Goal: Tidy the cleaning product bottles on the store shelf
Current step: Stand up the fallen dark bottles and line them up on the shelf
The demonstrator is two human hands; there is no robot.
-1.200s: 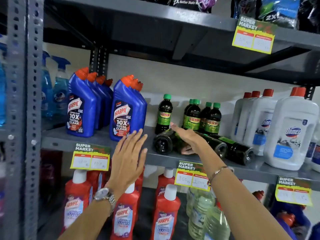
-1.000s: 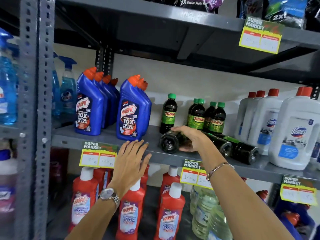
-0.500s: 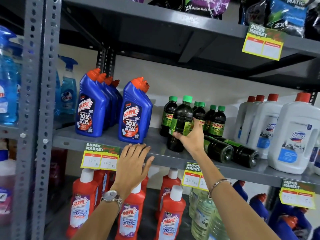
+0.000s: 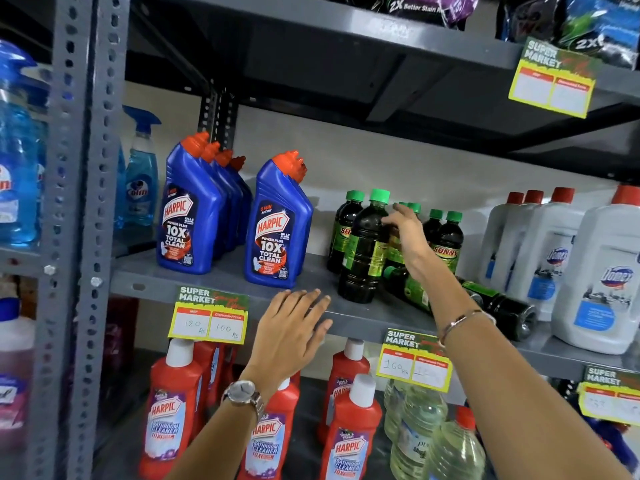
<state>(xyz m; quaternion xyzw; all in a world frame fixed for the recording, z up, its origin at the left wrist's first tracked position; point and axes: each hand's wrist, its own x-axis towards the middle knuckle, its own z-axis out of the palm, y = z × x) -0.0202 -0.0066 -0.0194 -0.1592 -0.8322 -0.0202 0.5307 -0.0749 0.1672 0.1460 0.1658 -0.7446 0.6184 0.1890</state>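
A dark bottle with a green cap (image 4: 363,251) stands upright near the front of the grey middle shelf (image 4: 221,282). My right hand (image 4: 407,233) touches its shoulder from the right, fingers curled on it. Behind it stand several more dark Sunny bottles (image 4: 446,244). Two dark bottles lie on their sides to the right, one (image 4: 410,291) just under my right wrist and another (image 4: 502,306) further right. My left hand (image 4: 294,330) rests flat on the shelf's front edge, fingers apart, holding nothing.
Blue Harpic bottles (image 4: 277,230) stand left of the dark ones, white Domex jugs (image 4: 602,271) to the right. Red Harpic bottles (image 4: 173,410) and clear bottles (image 4: 422,427) fill the shelf below. Price tags (image 4: 207,320) hang from the shelf edges. A grey upright post (image 4: 79,237) stands at left.
My right hand lifted a lying dark bottle, stood it upright on the shelf, then slid up to its shoulder. My left hand settled onto the shelf edge.
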